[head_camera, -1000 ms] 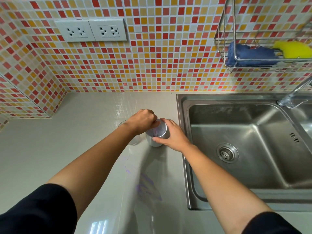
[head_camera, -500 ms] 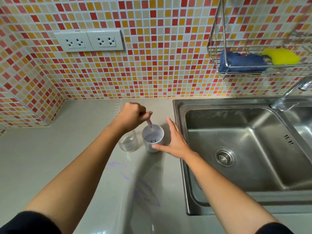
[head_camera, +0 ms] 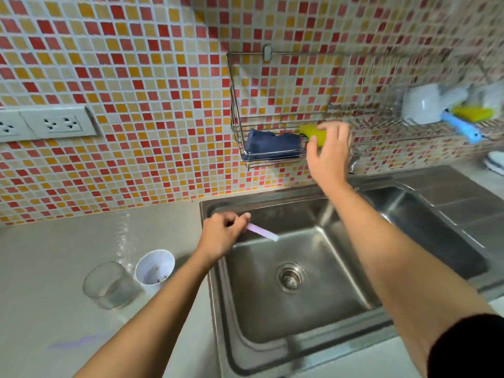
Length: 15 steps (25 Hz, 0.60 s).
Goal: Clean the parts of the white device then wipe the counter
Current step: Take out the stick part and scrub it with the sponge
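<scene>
Two hands observed | left hand (head_camera: 222, 233): pale stick-like part (head_camera: 263, 232) is pinched over the sink (head_camera: 321, 309) | right hand (head_camera: 328, 152): yellow sponge (head_camera: 313, 133) is grasped in the wire rack (head_camera: 237, 110), beside a blue cloth (head_camera: 270, 145) | white cup (head_camera: 155, 268): stood on the counter (head_camera: 54, 255), just beside a clear glass (head_camera: 109, 285) | purple smear (head_camera: 73, 343) is noted on the counter.

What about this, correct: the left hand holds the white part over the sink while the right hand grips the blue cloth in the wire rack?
No. The head view shows the right hand gripping the yellow sponge in the wire rack, the blue cloth untouched beside it; the rest holds.
</scene>
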Available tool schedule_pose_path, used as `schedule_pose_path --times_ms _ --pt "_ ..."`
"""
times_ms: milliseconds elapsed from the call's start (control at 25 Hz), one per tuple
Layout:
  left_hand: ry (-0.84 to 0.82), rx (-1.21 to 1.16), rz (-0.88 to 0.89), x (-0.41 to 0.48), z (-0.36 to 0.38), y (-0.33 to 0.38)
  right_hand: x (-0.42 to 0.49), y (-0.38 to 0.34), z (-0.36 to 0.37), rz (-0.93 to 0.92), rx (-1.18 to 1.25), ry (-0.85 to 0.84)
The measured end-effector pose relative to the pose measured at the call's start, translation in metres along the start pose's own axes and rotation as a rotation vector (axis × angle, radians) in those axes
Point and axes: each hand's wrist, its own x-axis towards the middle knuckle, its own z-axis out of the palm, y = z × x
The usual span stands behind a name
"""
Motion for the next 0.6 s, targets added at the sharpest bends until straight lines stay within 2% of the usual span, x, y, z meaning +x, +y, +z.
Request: schedule_pose_path --times_ms 80,200,320,440,520,600 --pt "0.018 -0.005 0.01 0.006 0.021 0.012 0.044 0.014 0.004 0.081 -0.157 -0.233" --pt "0.069 0.005 0.014 0.015 0.043 0.027 0.087 0.042 0.034 0.287 -0.387 -0.737" --pt "0.138 0.013 0.002 0.021 0.061 0.046 0.104 0.059 0.057 0.33 -0.428 -0.969" --pt "0.209 0.026 -0.017 0.025 0.075 0.056 0.105 0.064 0.064 0.261 -0.416 -1.018" --pt "0.244 0.028 -0.043 0.026 0.084 0.059 0.105 0.057 0.051 0.221 -0.337 -0.889" --pt "0.298 -0.009 -0.1 0.029 0.098 0.057 0.102 0.055 0.029 0.115 -0.173 -0.658"
